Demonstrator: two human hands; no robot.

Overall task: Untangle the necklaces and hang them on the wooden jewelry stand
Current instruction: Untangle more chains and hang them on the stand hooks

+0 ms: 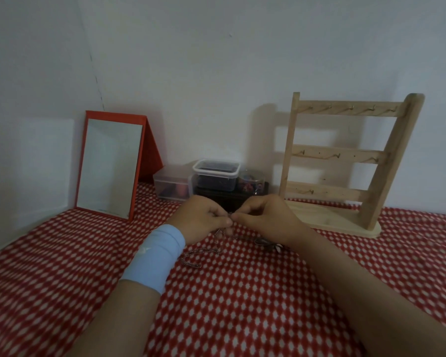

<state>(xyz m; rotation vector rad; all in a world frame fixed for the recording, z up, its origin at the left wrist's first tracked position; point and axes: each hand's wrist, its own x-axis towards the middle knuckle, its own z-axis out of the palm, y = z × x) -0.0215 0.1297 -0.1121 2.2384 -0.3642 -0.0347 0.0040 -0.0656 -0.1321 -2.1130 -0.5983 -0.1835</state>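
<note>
The left hand (204,217) and right hand (265,217) both pinch the tangled necklaces (192,264) at one knot; a hard pull may tighten it or snap a chain.

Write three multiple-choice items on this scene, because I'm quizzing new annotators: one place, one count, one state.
1. Where is the wooden stand from the mirror? A. right B. left C. behind it
2. How many hooked rails has the stand? A. two B. three C. five
3. The necklaces are: A. hung on the stand B. pinched by both hands, trailing on the cloth C. boxed

Answers: A, the mirror is at left and the stand at right; B, three rails cross it; B, left hand and right hand meet on the chain.
</note>
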